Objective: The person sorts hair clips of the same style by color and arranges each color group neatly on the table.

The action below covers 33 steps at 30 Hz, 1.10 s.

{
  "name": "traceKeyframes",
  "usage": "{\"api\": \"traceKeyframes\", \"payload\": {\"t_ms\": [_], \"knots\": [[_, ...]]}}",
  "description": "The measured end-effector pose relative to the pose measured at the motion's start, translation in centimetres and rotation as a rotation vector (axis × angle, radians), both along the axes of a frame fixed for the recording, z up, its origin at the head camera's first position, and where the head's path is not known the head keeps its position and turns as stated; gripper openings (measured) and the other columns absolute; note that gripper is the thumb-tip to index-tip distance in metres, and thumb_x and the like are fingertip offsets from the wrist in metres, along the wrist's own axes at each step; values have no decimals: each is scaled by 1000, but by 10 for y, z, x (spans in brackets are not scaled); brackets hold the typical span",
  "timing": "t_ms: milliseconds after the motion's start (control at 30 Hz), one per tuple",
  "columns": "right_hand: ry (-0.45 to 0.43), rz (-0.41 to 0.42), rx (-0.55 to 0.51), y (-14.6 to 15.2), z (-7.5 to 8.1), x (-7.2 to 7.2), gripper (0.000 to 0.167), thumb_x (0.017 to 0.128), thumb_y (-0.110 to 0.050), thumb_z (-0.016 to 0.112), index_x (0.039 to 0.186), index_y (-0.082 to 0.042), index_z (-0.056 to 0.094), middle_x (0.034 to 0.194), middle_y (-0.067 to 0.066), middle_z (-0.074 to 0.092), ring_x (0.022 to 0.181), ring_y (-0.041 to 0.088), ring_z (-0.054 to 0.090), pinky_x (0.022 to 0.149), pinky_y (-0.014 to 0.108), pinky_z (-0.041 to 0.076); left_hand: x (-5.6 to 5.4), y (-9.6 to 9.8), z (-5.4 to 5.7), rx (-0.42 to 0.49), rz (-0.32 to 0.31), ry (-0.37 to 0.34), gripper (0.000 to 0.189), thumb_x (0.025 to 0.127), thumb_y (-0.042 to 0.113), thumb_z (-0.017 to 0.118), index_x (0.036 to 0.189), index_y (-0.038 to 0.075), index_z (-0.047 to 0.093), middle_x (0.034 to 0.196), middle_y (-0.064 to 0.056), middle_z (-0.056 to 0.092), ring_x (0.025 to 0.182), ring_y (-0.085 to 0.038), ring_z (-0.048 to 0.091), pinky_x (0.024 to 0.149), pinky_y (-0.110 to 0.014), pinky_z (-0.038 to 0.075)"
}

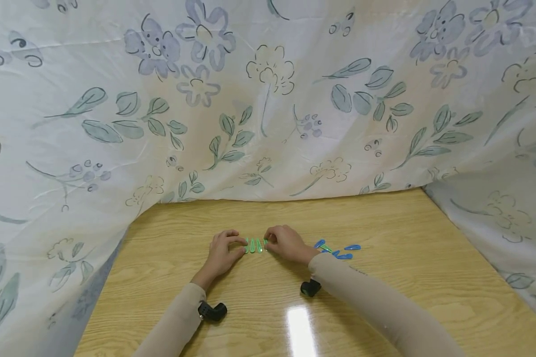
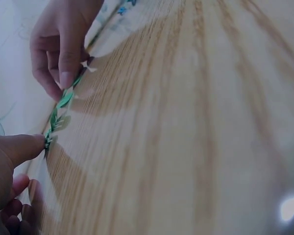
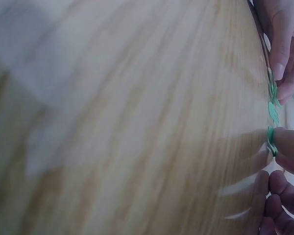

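Head view, as it reaches me: one desk (image 1: 250, 317), wood-grained; one floral cloth (image 1: 295, 49) hanging behind and at both sides of it; one left hand (image 1: 222, 252), thumb and forefinger pinching the leftmost green clip (image 1: 246, 246); one right hand (image 1: 288, 243), thumb and fingertips pinching the rightmost green clip (image 1: 265, 242); two middle green clips (image 1: 256, 246), upright in the row on the desk between the hands; blue clips (image 1: 352, 247), several, scattered beyond the right wrist, one further green clip (image 1: 326, 248) among them; two beige sleeves (image 1: 174, 322), each with a black wrist camera (image 1: 212, 312).

Left wrist view: left thumb at the near end of the green row, gap to the forefinger narrow; right hand at the far end, fingers pointing down, its clip partly hidden; specks of blue behind it, too small for me to itemise.

Right wrist view: right thumb and finger close together on their green clip; left hand above, fingertips at its own; green between them, blurred.
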State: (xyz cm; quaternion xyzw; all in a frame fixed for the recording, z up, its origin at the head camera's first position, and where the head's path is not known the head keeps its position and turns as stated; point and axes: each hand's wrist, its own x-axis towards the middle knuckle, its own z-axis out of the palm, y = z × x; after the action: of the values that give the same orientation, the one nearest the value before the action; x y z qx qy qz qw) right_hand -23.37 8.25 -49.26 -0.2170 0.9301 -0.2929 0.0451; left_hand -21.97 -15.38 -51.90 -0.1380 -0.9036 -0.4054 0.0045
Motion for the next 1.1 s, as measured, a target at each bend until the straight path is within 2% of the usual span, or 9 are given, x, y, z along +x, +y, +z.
{"api": "traceKeyframes", "payload": {"t_ms": [367,567,800,1100], "knots": [[8,28,35,1,-1,0,24,93,-24,74,112,-10,72,94,3,68,84,16,56,76,35,49,0,-1,-1,2,-4,-8,14,91,16,75,104,16,78,138,-14,57,137,-42,35,111,-67,21],[16,31,55,2,-1,-1,26,94,-25,73,114,-9,72,92,1,67,81,14,55,74,32,48,0,-1,0,-1,-4,-4,14,91,16,75,104,16,78,138,-14,57,137,-43,35,111,-67,21],[-6,48,30,2,1,-1,28,96,-25,70,117,-6,70,88,-2,63,74,12,53,68,29,45,0,0,1,-7,-3,-1,14,91,16,75,104,15,78,137,-15,57,136,-43,36,110,-67,22],[-38,39,33,4,5,1,28,98,-27,66,120,-8,69,97,1,70,82,12,61,75,34,53,0,0,2,-16,-3,1,13,91,16,74,104,15,78,137,-15,57,137,-43,37,111,-67,22]]}}
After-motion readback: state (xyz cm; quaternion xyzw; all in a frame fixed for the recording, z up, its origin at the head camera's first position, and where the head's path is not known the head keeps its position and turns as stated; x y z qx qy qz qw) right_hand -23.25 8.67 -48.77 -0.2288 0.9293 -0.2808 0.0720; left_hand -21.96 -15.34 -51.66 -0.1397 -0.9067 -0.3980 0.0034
